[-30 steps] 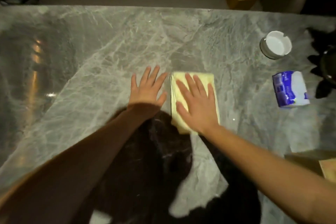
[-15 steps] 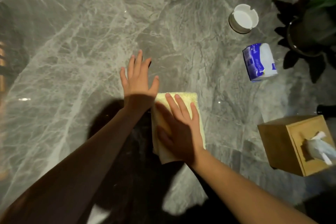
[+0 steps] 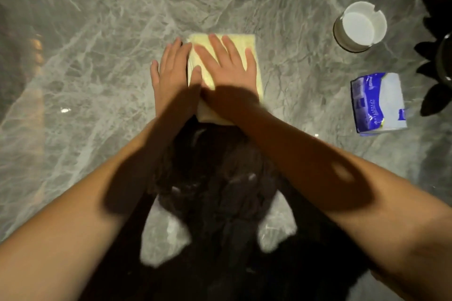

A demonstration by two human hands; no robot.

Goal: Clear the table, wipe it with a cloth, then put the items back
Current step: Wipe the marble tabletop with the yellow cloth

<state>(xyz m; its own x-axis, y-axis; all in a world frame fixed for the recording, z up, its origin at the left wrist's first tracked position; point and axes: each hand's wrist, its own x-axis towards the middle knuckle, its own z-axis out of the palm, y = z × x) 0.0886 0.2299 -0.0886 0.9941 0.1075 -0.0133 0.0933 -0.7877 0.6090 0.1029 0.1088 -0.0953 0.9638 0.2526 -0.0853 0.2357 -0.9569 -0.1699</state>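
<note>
**Tabletop** (image 3: 93, 39): grey marble with pale veins, glossy, filling nearly the whole frame. Its far edge runs along the top. A dark shadow (image 3: 210, 190) of my head and shoulders covers the lower centre.

**Cloth** (image 3: 248, 41): pale yellow, folded into a rectangle, lying flat on the tabletop just above the centre of the frame. Its far and right edges show plainly. The near end sits in shade under my wrist.

**Right grip** (image 3: 228, 73): open, palm down, fingers straight and spread, pressing flat on the cloth. The fingertips reach almost to the cloth's far edge, and the little finger lies close to its right edge.

**Left grip** (image 3: 172, 76): open, palm down, fingers straight and close together, resting on bare marble just left of the cloth. Its thumb side meets the cloth's left edge, next to my right grip. Blur there keeps me from telling the two thumbs apart.

**Forearms** (image 3: 305, 154): bare, entering from the lower left and lower right corners and converging at the centre.

**White round dish** (image 3: 359, 25): notched rim, upper right of the frame, well apart from the cloth.

**Tissue pack** (image 3: 378, 102): soft, blue and white, at the right of the frame below the dish, resting on the marble.

**Dark pot** (image 3: 446, 61): cut off by the right edge, with dark leaf shapes around it. It is too dim to make out more.
</note>
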